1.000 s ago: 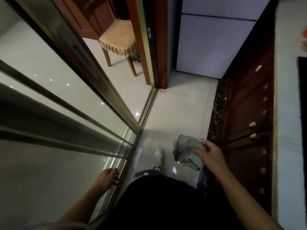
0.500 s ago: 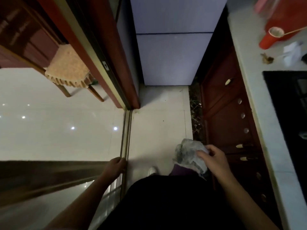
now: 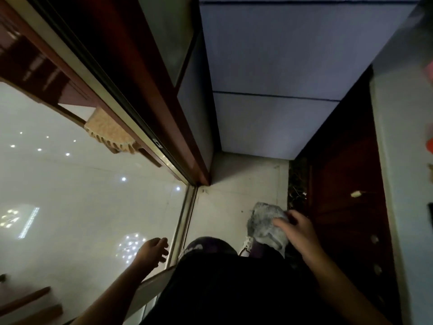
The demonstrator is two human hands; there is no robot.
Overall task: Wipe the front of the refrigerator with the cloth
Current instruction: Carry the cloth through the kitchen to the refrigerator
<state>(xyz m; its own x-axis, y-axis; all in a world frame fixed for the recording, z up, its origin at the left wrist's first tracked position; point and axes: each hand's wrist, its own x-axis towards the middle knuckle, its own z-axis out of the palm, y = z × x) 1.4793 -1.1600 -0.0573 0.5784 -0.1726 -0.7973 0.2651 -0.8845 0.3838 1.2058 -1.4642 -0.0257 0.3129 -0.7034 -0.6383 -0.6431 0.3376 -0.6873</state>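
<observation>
Our right hand [image 3: 298,231] grips the crumpled grey cloth [image 3: 264,222] low over the tiled floor [image 3: 234,184] — well short of the refrigerator [image 3: 269,66], whose pale front rises ahead between the sliding glass door [image 3: 82,195] and the dark red cabinet [image 3: 346,184]. Our left hand [image 3: 152,250] hangs loosely curled, holding nothing, beside the door's metal frame [image 3: 181,226].

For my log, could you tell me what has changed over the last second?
The person has stepped closer to the refrigerator, which now fills more of the view. The left hand has let go of the door frame and hangs open. The right hand still grips the cloth.
</observation>
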